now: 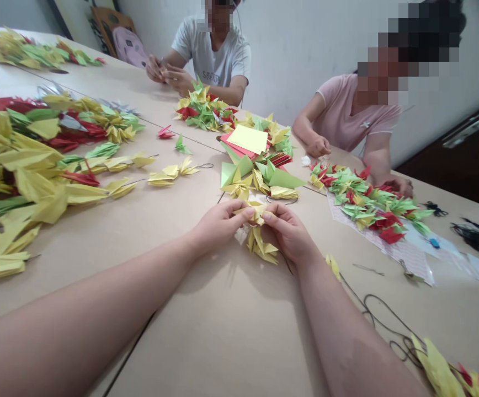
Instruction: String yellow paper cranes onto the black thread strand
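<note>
My left hand and my right hand meet above the table, each pinching one side of a small yellow folded paper piece. It looks like a paper crane, though the fingers cover part of it. Just below hangs or lies a yellow paper crane cluster, close to my right fingers. A dark cord runs down beside my right hand. Beyond my hands lie several yellow paper cranes and a stack of square paper sheets, yellow on top of red, with green pieces around it.
Heaps of strung paper cranes cover the left side. Two people sit across the table, one near a crane pile, the other touching a red and green pile. Dark cord loops at right, near black cord bundles.
</note>
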`<act>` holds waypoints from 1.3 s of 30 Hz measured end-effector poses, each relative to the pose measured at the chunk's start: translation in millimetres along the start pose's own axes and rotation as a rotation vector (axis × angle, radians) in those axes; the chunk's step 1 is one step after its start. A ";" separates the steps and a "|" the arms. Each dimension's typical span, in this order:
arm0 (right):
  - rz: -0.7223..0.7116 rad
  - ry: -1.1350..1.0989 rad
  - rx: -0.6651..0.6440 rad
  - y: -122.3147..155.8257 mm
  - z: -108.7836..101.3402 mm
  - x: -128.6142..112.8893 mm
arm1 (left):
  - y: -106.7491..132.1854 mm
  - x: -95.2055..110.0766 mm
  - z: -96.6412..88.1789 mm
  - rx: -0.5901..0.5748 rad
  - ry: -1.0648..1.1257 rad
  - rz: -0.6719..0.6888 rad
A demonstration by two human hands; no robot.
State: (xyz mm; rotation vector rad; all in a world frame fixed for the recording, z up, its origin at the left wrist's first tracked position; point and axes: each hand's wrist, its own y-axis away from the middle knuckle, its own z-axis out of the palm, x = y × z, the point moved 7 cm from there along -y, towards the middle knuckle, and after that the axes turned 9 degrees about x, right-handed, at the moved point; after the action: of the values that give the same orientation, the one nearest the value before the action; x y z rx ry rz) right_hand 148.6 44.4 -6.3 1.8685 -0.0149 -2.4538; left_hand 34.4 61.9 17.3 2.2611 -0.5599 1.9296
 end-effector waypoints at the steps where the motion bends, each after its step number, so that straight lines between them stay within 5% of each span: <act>1: 0.007 0.007 0.002 0.2 0.0 0.3 | -0.2 -0.1 -0.2 0.003 -0.020 0.002; 39: 0.079 0.089 0.085 1.5 1.6 1.8 | -1.8 -5.9 -0.8 -0.003 -0.160 0.004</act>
State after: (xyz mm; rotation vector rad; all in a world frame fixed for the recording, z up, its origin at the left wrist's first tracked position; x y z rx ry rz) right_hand 146.7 42.8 -7.5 1.9687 -0.1880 -2.3512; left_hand 33.6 65.0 11.9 2.4293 -0.5854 1.7578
